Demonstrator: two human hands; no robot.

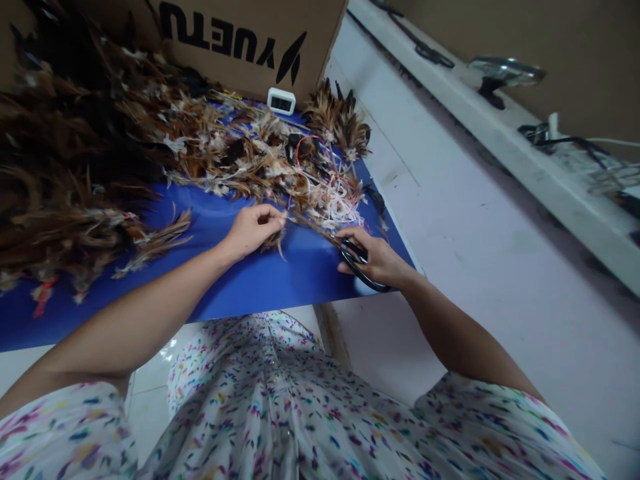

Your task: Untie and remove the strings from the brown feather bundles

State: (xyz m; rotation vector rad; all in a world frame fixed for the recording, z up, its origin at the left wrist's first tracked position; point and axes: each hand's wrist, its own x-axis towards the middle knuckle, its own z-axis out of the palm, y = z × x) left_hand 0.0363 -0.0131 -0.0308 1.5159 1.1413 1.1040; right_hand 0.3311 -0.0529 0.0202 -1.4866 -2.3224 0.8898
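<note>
My left hand (255, 230) is pinched closed on a small brown feather bunch (275, 241) whose tips hang below the fingers. To its right, my right hand (373, 257) is closed round the black handles of a pair of scissors (364, 272). The scissor blades point left toward my left hand and are hard to make out against the feathers. Just beyond both hands lies a tangle of white and red string (343, 200). Behind the string spreads a pile of loose brown and cream feathers (260, 157) on the blue table (220, 293).
Larger dark-brown feather bundles (65, 180) cover the table's left side, one tied with red string (44, 297). A white digital clock (281, 101) stands before a cardboard box (240, 40). Another feather bundle (340, 120) sits at the back right, beside the pale wall (440, 200).
</note>
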